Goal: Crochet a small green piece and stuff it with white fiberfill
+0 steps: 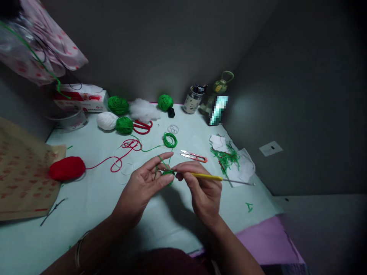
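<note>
My left hand (147,181) pinches a small green crochet piece (169,176) between thumb and fingers, with green yarn looped over its raised index finger. My right hand (205,187) is closed around a crochet hook (208,176) with a yellow handle; its rear metal shaft points right. The hook's front tip meets the crochet piece, though the fingers partly hide it. A strand runs up from my hands to a small coil of green yarn (170,140) on the table. Just beyond my right hand lie orange-handled thread snips (194,156).
Red yarn (67,169) and a paper bag (25,172) are at left. Behind stand green yarn balls (118,105), white stuffing (144,110), red scissors (143,127) and a pen holder (192,100). Green yarn scraps (226,156) and a lit phone (218,110) are at right.
</note>
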{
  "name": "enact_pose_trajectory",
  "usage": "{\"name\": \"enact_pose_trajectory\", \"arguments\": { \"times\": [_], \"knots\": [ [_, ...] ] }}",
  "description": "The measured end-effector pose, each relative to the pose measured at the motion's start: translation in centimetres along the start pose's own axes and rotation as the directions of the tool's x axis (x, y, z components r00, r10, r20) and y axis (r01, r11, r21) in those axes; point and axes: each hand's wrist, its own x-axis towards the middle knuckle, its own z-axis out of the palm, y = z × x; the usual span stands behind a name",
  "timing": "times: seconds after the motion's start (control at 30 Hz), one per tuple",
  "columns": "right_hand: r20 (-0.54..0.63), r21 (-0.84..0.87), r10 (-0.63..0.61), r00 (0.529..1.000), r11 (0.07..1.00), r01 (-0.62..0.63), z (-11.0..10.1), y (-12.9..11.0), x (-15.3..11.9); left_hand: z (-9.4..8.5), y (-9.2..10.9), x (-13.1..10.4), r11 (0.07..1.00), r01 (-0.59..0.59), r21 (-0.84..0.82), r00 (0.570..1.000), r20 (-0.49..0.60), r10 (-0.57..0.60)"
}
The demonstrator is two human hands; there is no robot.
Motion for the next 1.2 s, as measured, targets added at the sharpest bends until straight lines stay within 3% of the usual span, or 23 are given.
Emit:
{"name": "enact_pose_trajectory", "arguments": {
  "times": [0.13,0.2,0.27,0.3,0.37,0.5,0.67,0.73,0.87,0.97,1.07,1.2],
  "knots": [
    [0.071,-0.273,-0.170,0.983,0.944,0.183,-0.2,-0.2,-0.5,0.1,0.2,0.2,0.993,0.059,-0.101,0.998,0.012,-0.058],
    [0.015,-0.225,-0.151,0.988,0.963,0.151,-0.4,-0.3,-0.4,0.0,0.6,0.2,0.973,0.150,-0.175,0.988,0.054,-0.142],
    [-0.110,-0.036,-0.049,0.993,0.998,0.045,-0.5,-0.3,-0.2,-0.1,1.0,0.2,0.958,0.183,-0.220,0.983,0.067,-0.172],
    [-0.146,0.082,0.021,0.989,0.997,-0.009,-0.5,-0.2,0.0,-0.1,1.1,0.2,0.961,0.166,-0.223,0.986,0.060,-0.156],
    [-0.110,0.247,0.132,0.985,0.964,-0.101,-0.3,0.0,0.3,-0.1,1.1,0.1,0.981,0.100,-0.168,0.995,0.046,-0.094],
    [0.002,0.336,0.241,0.970,0.914,-0.228,0.0,0.7,0.4,0.0,0.7,-0.1,0.987,-0.029,0.160,0.997,0.071,0.018],
    [0.093,0.590,0.411,0.907,0.711,-0.383,-0.6,1.4,0.6,-0.3,0.8,-0.5,0.897,-0.123,0.425,0.992,0.080,0.098],
    [0.142,0.629,0.415,0.899,0.663,-0.406,-0.8,1.5,0.7,-0.3,0.8,-0.6,0.833,-0.210,0.512,0.977,0.089,0.192],
    [0.161,0.639,0.357,0.920,0.673,-0.373,-1.1,1.4,0.8,0.1,1.0,-0.9,0.682,-0.372,0.630,0.921,0.157,0.357],
    [0.165,0.621,0.344,0.924,0.692,-0.368,-1.2,1.3,0.8,0.5,1.2,-1.2,0.648,-0.410,0.642,0.892,0.134,0.432],
    [0.147,0.607,0.376,0.915,0.696,-0.384,-1.2,1.2,0.9,0.6,1.2,-1.3,0.651,-0.417,0.635,0.887,0.130,0.442],
    [0.138,0.622,0.436,0.889,0.660,-0.420,-0.9,1.3,0.9,0.1,1.0,-1.1,0.681,-0.387,0.622,0.914,0.163,0.371]
  ]
}}
